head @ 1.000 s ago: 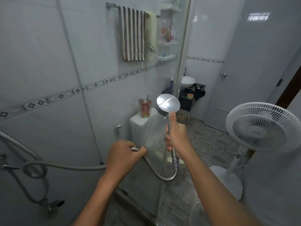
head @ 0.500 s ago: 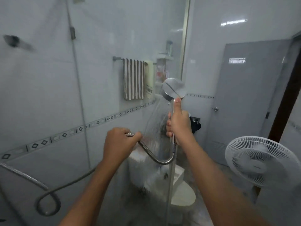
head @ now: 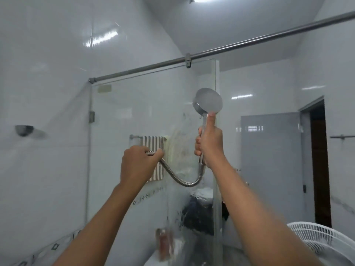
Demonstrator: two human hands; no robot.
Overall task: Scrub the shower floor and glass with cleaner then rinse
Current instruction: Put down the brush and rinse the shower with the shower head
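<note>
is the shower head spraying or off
On: spray fans from the shower head onto the glass panel, which runs wet.

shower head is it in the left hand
No, the right hand grips the shower head by its handle, while the left hand holds the metal hose.

Chrome shower head (head: pixel 208 100) held upright — spraying the wet glass (head: pixel 134 104)

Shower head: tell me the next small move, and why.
Probably sweep the shower head, gripped in the right hand, leftward across the glass panel. Water streaks show only on the glass near its right edge; the left part looks dry. The left hand holds the hose with slack.
</note>
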